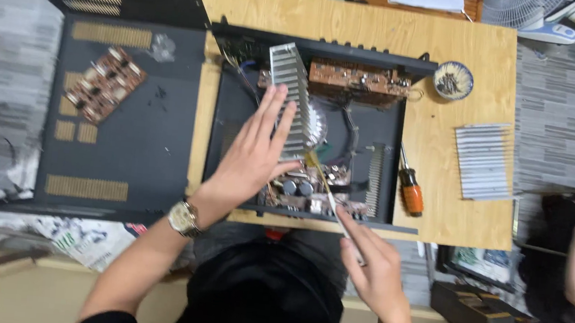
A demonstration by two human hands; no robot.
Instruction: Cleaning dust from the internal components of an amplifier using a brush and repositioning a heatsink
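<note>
Ribbed aluminium heat sink (292, 95) tilted at frame centre, left hand (252, 158) flat against it, fingers spread, right hand (376, 272) pinching thin probe (324, 186), open black amplifier chassis (229, 107) on pale wood counter (446, 50)

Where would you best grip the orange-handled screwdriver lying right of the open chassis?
Probably by the orange handle, coming from above and the right. The screwdriver lies flat on bare table, handle toward the near edge, thin shaft pointing away. The handle is the thick part, with free space on its right; the chassis wall crowds its left.
</note>
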